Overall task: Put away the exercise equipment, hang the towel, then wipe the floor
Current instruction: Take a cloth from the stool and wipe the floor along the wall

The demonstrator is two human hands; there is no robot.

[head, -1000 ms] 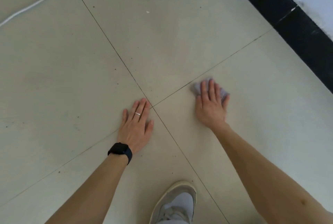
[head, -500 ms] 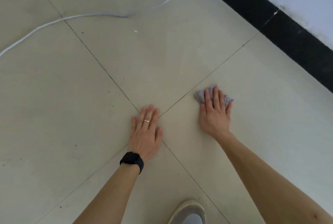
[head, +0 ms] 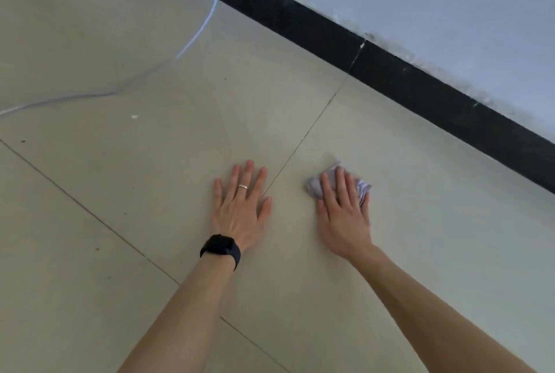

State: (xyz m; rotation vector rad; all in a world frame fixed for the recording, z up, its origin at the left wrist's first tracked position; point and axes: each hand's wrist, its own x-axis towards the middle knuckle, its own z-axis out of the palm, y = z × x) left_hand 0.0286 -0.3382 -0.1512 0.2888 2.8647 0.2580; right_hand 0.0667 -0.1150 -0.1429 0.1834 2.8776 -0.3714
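- Pale beige tiled floor (head: 150, 192), crossed by thin dark grout lines
- Crumpled lavender-grey cloth (head: 362, 186)
- Glossy black baseboard (head: 420, 84)
- White cable (head: 198, 33)
- Black wristwatch (head: 221, 248)

The floor (head: 126, 180) is lit softly and evenly, with a bluish cast. Only faint shadows are thrown. Detail is slightly blurred.

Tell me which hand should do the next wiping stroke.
Right. The right hand presses the cloth on the floor; the left hand lies flat and empty beside it.
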